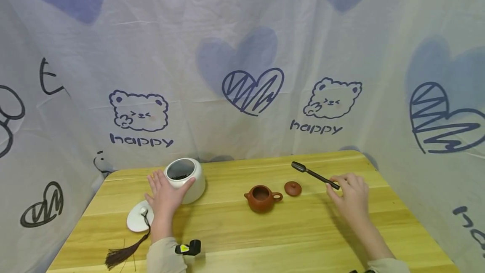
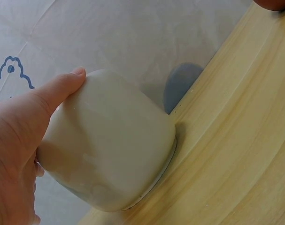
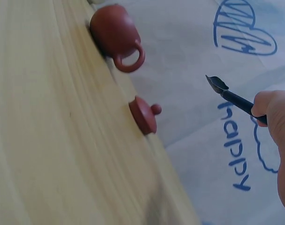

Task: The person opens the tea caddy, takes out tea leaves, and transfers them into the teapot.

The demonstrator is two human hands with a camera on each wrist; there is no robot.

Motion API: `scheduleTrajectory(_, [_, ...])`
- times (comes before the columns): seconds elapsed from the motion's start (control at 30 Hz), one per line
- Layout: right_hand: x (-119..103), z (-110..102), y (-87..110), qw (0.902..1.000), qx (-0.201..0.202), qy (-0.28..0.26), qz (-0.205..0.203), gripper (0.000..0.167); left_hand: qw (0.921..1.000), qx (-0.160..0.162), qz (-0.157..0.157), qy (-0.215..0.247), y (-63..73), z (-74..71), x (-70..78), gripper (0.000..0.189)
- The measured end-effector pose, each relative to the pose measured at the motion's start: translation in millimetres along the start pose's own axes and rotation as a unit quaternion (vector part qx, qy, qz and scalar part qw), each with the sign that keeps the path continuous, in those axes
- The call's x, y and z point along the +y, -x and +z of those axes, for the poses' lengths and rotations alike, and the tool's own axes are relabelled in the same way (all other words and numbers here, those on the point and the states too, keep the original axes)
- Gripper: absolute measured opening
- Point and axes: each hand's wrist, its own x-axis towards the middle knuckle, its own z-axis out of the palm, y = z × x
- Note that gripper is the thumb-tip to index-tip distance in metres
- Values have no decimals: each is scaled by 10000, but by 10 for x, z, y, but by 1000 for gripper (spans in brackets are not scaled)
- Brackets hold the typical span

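Lower left, our left hand (image 1: pixel 165 194) grips a likely slippery jar (image 1: pixel 198 188); lower right, our right hand (image 1: pixel 351 193) pinches a light-looking scoop (image 1: pixel 313 174) by its handle (image 1: pixel 321 179).

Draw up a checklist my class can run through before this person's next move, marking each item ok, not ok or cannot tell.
1. White jar uncovered: ok, dark contents show inside.
2. Left hand steadying the jar: ok, it holds the side.
3. Right hand gripping black scoop: ok, near the handle's end.
4. Teapot uncovered: ok, its red lid lies apart, beyond the handle.
5. Scoop at the jar: not ok, well to its right.
6. Scoop empty: cannot tell.
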Motion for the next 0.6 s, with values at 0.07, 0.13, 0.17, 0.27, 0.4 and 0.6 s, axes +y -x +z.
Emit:
scheduleTrajectory(0.07, [-41, 3, -21, 9999, 87, -70, -114, 66, 10000, -6, -13, 4, -3, 0, 1, 130])
scheduleTrajectory(0.13, [-78, 10, -43, 9994, 167, -170, -244, 62, 10000, 4, -14, 16, -4, -1, -5, 131])
scheduleTrajectory(0.17, [-99, 15, -53, 9991, 195, -213, -297, 61, 10000, 22, -7, 20, -5, -1, -12, 131])
scheduleTrajectory(0.27, [-146, 33, -74, 9987, 190, -346, -335, 52, 10000, 40, -8, 30, -4, -2, -24, 131])
scheduleTrajectory(0.4, [-195, 41, -89, 9984, 42, -503, -273, 30, 10000, 24, -20, -1, -2, -4, -33, 132])
scheduleTrajectory(0.6, [-279, 71, -147, 9972, -29, -658, -366, 24, 10000, 0, 4, -34, 5, 3, -16, 131])
